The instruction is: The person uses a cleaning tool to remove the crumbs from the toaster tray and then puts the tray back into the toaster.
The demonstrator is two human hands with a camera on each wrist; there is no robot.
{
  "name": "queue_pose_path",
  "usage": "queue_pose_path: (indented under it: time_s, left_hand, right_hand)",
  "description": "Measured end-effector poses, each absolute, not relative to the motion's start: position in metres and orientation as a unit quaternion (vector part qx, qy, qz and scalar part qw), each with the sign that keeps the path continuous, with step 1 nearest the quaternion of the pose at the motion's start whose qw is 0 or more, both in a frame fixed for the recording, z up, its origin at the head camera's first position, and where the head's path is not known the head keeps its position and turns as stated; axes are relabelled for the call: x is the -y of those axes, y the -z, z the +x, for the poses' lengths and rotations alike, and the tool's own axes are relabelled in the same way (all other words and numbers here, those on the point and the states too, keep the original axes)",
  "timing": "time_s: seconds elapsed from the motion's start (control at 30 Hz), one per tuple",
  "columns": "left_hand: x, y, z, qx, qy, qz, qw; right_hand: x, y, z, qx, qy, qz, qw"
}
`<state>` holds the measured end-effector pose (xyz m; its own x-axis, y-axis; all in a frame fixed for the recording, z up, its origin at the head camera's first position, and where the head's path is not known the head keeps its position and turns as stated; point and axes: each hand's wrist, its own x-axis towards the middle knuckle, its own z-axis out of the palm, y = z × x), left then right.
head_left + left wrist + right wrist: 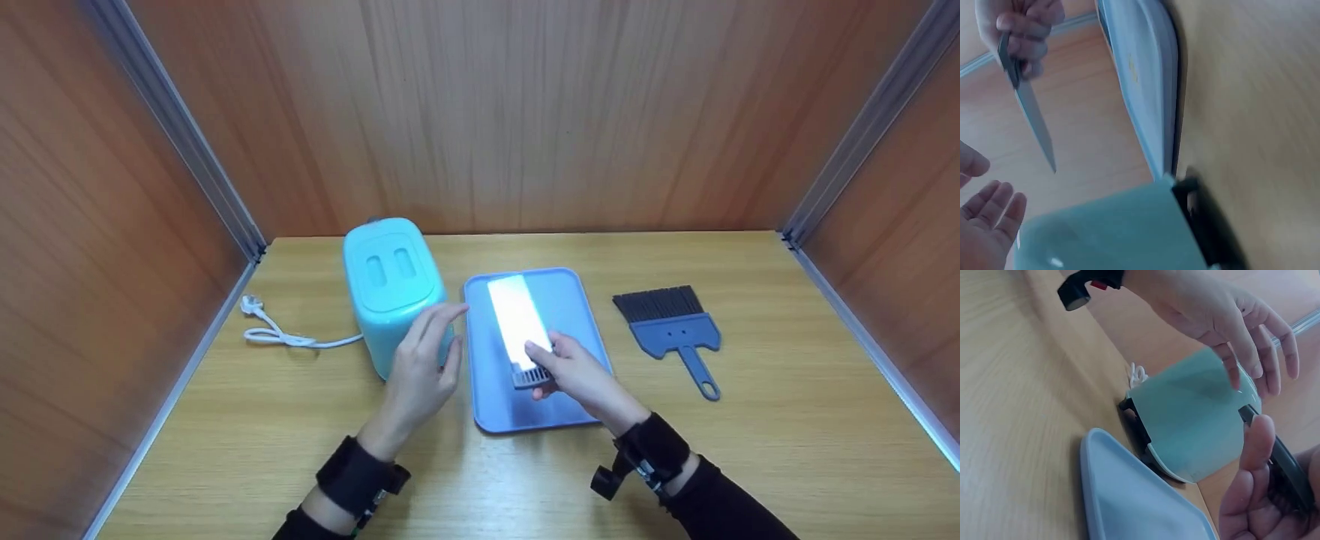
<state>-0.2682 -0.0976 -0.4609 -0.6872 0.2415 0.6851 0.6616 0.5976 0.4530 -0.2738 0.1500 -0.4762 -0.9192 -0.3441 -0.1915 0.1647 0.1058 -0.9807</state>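
Note:
My right hand (581,371) pinches the dark slotted end of a crumb tray (517,315), a flat shiny metal plate, between thumb and fingers. The plate is held up over a blue plastic tray (491,409) and, seen from the left wrist, tilts with its bare end downward. Beside the teal toaster (390,289), my left hand (427,356) is raised with loosely bent fingers and holds nothing. It overlaps the toaster's near right corner in the head view. A lid with two oblong marks covers the toaster's top. The toaster's dark base (1134,419) shows from the right wrist.
A white power cord (289,339) with its plug lies left of the toaster. Right of the blue tray lies a blue brush (679,334) with dark bristles. Wood-grain panels (525,112) enclose the wooden table (262,420) at the back and both sides.

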Motion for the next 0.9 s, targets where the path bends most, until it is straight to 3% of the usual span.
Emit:
queue_pose_path:
  time_s: [0.23,0.5,0.9]
  left_hand:
    - [0.126,0.45,-0.278,0.861,0.285,-0.24,0.347]
    - [0.147,0.456,-0.291,0.912,0.238,-0.165,0.29]
    - [0.153,0.464,-0.294,0.915,0.246,-0.165,0.274]
  right_hand:
    - [-0.151,0.48,-0.257,-0.721,0.654,-0.071,0.218]
    - [-0.139,0.494,-0.235,-0.694,0.662,-0.084,0.272]
    - [-0.103,0.514,-0.207,-0.687,0.642,-0.073,0.332]
